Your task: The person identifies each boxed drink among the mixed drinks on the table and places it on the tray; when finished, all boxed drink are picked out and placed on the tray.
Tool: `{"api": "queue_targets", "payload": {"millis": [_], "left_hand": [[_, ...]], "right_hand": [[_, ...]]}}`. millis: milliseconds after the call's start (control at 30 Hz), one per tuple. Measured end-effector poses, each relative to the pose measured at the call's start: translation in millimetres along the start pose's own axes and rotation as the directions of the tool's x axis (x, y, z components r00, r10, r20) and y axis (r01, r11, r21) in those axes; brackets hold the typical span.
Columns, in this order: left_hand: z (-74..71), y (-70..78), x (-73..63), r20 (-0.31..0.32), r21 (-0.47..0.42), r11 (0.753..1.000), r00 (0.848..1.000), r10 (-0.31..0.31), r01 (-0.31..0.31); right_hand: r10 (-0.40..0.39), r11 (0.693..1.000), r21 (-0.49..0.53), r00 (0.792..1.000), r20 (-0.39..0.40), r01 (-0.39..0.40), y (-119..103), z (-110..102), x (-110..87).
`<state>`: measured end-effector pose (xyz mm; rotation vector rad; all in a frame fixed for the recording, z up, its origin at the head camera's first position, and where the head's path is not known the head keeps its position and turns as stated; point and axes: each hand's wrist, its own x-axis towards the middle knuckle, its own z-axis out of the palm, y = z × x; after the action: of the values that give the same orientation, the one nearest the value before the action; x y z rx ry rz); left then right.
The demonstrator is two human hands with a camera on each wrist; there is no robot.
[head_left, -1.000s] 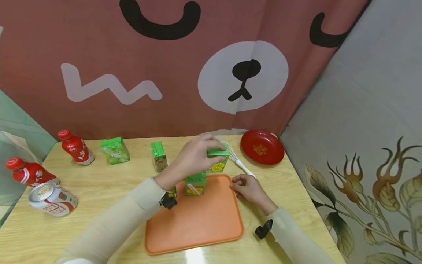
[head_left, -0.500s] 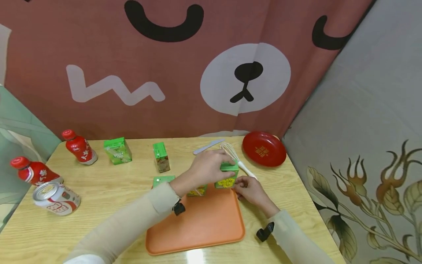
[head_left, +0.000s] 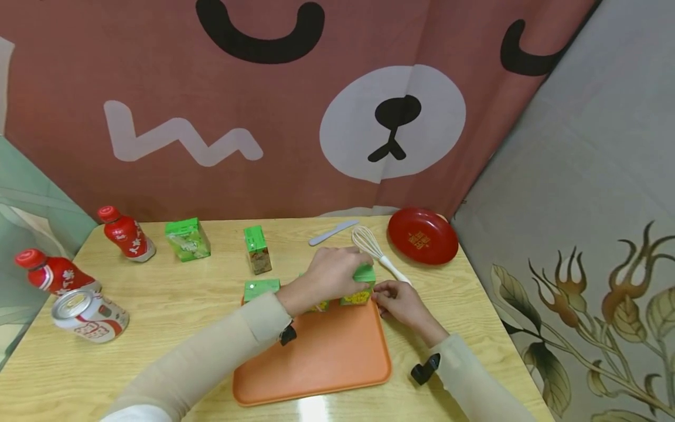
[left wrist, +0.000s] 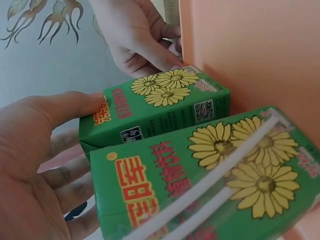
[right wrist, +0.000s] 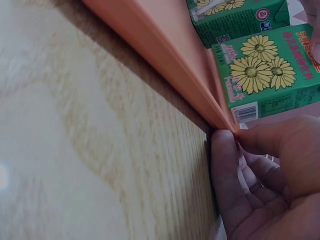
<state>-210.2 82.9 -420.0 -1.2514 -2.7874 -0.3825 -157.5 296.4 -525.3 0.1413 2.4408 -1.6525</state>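
My left hand (head_left: 329,274) grips a green juice carton (head_left: 357,297) with yellow flowers by its upper part. The carton stands at the far right corner of the orange tray (head_left: 321,363). In the left wrist view, the thumb lies on the front of this carton (left wrist: 160,97) and the fingers are behind it. Beside it stands a matching carton (left wrist: 215,170) with straws on its face. A third green carton (head_left: 261,287) is at the tray's far left corner. My right hand (head_left: 403,305) pinches the tray's rim at the far right corner, plainly seen in the right wrist view (right wrist: 270,170).
Behind the tray are another small carton (head_left: 257,252), a grey knife (head_left: 333,232), a whisk (head_left: 377,249) and a red plate (head_left: 422,237). To the left stand a green carton (head_left: 188,240), two red bottles (head_left: 126,234) and a can (head_left: 91,316).
My left hand has brought the carton from behind the tray toward me and rightward, then down into the tray's far right corner. My right hand stays at the rim.
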Motion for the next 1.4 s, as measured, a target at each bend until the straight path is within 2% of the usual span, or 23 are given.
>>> {"api": "queue_targets", "payload": {"millis": [267,433,533,633,700,767,833,900,1000,1033,1100,1133,1200,1267,1333,1367,1400], "left_hand": [[1.8,0.7,-0.6,0.039,0.037,0.999,0.999,0.028,-0.029],[3.1,-0.1,-0.9,0.033,0.039,0.999,0.999,0.026,-0.027],[1.5,-0.3,-1.9,0.058,0.026,0.999,0.998,0.019,-0.021],[-7.4,0.3,-4.7,0.123,-0.004,1.0,0.992,0.005,-0.004],[-17.2,-0.6,-8.5,0.168,-0.033,0.999,0.986,-0.01,0.016],[-29.0,-4.7,-14.0,0.187,-0.054,0.997,0.982,-0.035,0.046],[-42.2,-14.8,-22.0,0.172,-0.079,0.994,0.983,-0.057,0.071],[-55.7,-31.1,-32.2,0.132,-0.109,0.989,0.987,-0.088,0.103],[-73.5,-67.8,-52.4,0.036,-0.166,0.976,0.99,-0.138,0.142],[-77.1,-82.6,-60.6,-0.002,-0.179,0.97,0.986,-0.168,0.164],[-81.4,-114.5,-79.5,-0.095,-0.213,0.954,0.968,-0.233,0.209],[-81.6,-130.7,-89.9,-0.148,-0.226,0.945,0.95,-0.274,0.238],[-77.7,-162.4,-112.5,-0.256,-0.263,0.917,0.895,-0.366,0.3],[-71.3,-189.5,-134.9,-0.335,-0.313,0.877,0.821,-0.462,0.365],[-62.6,-212.1,-154.4,-0.364,-0.367,0.828,0.754,-0.546,0.423],[-58.3,-221.0,-163.0,-0.361,-0.387,0.806,0.731,-0.579,0.447],[-54.1,-228.7,-170.7,-0.347,-0.403,0.787,0.717,-0.604,0.468]], "right_hand": [[0.003,1.0,-0.017,1.0,-0.005,-0.003,-0.6,1.7,0.3],[-0.012,1.0,-0.013,1.0,0.011,0.013,-1.0,2.7,1.5],[-0.028,0.999,-0.015,0.999,0.022,0.028,-0.3,3.0,3.0],[-0.029,0.999,-0.018,0.999,0.019,0.029,0.6,3.7,4.1],[-0.023,0.999,-0.024,1.0,0.016,0.023,1.5,4.7,4.1],[-0.025,0.999,-0.026,1.0,0.016,0.025,2.5,5.8,3.6],[-0.026,0.999,-0.028,1.0,0.013,0.027,3.9,6.6,3.2],[-0.028,0.999,-0.029,1.0,0.005,0.028,4.4,6.5,2.4],[-0.017,0.999,-0.027,1.0,-0.006,0.016,4.8,5.6,2.3],[-0.014,1.0,-0.025,1.0,-0.009,0.013,4.5,5.2,2.0],[-0.005,1.0,-0.017,1.0,-0.011,0.005,4.1,4.4,1.6],[-0.003,1.0,-0.014,1.0,-0.01,0.003,3.8,4.3,1.7],[0.002,1.0,-0.008,1.0,-0.011,-0.003,3.1,4.2,1.7],[0.008,1.0,-0.005,1.0,-0.017,-0.008,2.4,4.4,1.6],[0.009,1.0,-0.005,1.0,-0.026,-0.009,2.0,5.3,1.5],[0.008,1.0,-0.005,1.0,-0.03,-0.008,2.2,5.9,1.6],[0.005,1.0,-0.007,1.0,-0.031,-0.006,2.6,6.6,1.7]]}}
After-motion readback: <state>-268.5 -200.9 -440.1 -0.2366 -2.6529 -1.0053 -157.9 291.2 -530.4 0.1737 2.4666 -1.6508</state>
